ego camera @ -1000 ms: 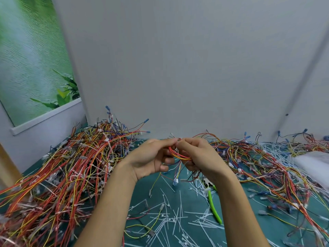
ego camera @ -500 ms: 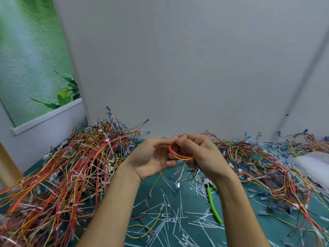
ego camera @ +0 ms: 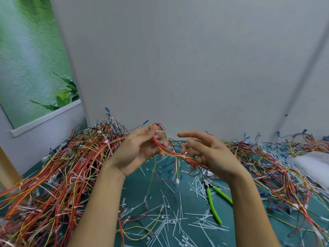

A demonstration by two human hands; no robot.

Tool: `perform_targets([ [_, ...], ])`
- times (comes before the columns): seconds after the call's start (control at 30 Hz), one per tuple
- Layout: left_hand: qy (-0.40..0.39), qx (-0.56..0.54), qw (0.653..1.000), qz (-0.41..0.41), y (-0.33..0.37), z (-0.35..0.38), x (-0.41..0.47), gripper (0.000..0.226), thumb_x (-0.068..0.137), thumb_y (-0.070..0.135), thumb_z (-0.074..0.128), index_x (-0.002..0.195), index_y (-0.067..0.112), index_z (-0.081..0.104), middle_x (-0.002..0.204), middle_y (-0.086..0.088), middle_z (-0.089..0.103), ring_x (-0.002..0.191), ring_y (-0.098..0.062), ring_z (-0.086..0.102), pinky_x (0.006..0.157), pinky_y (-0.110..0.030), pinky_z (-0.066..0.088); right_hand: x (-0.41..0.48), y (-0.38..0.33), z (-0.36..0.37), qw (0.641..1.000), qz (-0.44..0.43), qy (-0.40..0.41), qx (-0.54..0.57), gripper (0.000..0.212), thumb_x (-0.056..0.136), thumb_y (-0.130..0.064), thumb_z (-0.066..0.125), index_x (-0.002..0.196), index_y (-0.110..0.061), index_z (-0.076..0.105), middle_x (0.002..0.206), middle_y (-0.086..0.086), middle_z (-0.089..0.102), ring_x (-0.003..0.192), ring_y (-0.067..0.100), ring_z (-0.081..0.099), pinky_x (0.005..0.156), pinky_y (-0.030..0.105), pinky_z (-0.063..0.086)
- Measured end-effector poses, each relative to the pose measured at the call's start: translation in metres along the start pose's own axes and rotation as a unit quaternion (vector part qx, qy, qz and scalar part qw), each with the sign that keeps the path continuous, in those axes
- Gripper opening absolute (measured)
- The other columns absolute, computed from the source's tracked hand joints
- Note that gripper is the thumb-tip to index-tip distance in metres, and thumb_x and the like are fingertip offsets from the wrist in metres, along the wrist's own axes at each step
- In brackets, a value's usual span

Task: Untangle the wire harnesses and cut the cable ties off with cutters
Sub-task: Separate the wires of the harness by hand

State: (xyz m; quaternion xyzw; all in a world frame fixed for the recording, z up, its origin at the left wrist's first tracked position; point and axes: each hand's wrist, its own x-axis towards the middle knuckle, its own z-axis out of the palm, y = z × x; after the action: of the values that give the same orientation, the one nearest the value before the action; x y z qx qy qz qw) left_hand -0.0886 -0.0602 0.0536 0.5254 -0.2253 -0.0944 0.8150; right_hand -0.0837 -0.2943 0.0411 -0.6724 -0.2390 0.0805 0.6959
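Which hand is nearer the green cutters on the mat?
Right. The right hand is raised just above and behind the cutters; the left hand is farther off to their left, holding the harness.

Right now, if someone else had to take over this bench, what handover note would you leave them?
Left hand: shut on one small wire harness, held up over the table; a white cable tie shows near its top end.
Right hand: fingers spread, the harness runs across them, no firm grip visible.
Cutters: green-handled, lying on the green table under the right forearm, not in hand.
Done: many cut ties litter the table.
Left: cut this harness's tie, then work through the big tangled pile on the left and the pile on the right.
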Motion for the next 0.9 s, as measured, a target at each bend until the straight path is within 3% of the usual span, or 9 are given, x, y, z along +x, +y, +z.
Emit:
perform_targets([
  [0.1,0.019,-0.006,1.000,0.009,0.001,-0.010,0.000,0.017,0.103,0.025,0.046,0.096,0.011,0.053,0.089,-0.006,0.056,0.081,-0.026,0.066,0.070,-0.032,0.059,-0.001,0.003,0.000,0.999,0.027,-0.015,-0.040,0.019,0.098,-0.020,0.066,0.113,-0.019,0.076,0.103,0.011,0.077,0.086,0.017,0.069,0.079,0.032,0.059],
  [0.33,0.065,-0.059,0.996,0.023,-0.009,-0.008,0.009,0.019,0.100,0.032,0.049,0.095,0.014,0.053,0.080,-0.002,0.055,0.066,-0.015,0.062,0.051,-0.022,0.053,0.003,0.004,0.017,0.997,0.032,-0.056,-0.046,0.027,0.091,-0.014,0.072,0.116,-0.003,0.073,0.107,0.017,0.077,0.093,0.023,0.071,0.084,0.031,0.056],
  [0.47,0.109,-0.052,0.993,0.021,-0.012,-0.001,0.014,0.022,0.099,0.035,0.052,0.090,0.016,0.054,0.080,-0.001,0.057,0.061,-0.012,0.061,0.046,-0.018,0.049,0.004,0.005,0.017,0.999,0.006,-0.040,-0.034,0.011,0.089,-0.010,0.075,0.100,-0.005,0.077,0.092,0.008,0.075,0.085,0.013,0.067,0.079,0.022,0.054],
  [0.57,0.123,-0.026,0.992,0.016,-0.013,0.003,0.015,0.024,0.096,0.036,0.058,0.092,0.012,0.054,0.083,-0.006,0.059,0.062,-0.018,0.061,0.049,-0.023,0.052,0.006,0.005,0.017,0.996,-0.011,-0.024,-0.081,0.002,0.093,-0.010,0.073,0.093,-0.012,0.074,0.086,0.001,0.072,0.080,0.009,0.063,0.076,0.020,0.051],
  [0.77,0.073,0.100,0.991,-0.049,-0.017,0.010,0.011,0.038,0.085,0.041,0.068,0.094,0.005,0.064,0.090,-0.015,0.063,0.066,-0.020,0.062,0.051,-0.026,0.051,0.013,0.006,0.028,0.982,-0.063,0.079,-0.160,0.007,0.095,-0.012,0.071,0.093,-0.018,0.069,0.083,-0.004,0.067,0.078,0.007,0.060,0.075,0.023,0.049],
  [0.9,0.072,0.146,0.986,-0.033,-0.025,0.012,0.011,0.045,0.081,0.032,0.072,0.105,-0.006,0.067,0.094,-0.020,0.067,0.083,-0.026,0.061,0.062,-0.026,0.055,0.016,0.006,0.032,0.978,-0.075,0.112,-0.159,0.008,0.094,-0.006,0.070,0.092,-0.013,0.067,0.080,-0.004,0.066,0.075,0.008,0.061,0.072,0.025,0.049],
])
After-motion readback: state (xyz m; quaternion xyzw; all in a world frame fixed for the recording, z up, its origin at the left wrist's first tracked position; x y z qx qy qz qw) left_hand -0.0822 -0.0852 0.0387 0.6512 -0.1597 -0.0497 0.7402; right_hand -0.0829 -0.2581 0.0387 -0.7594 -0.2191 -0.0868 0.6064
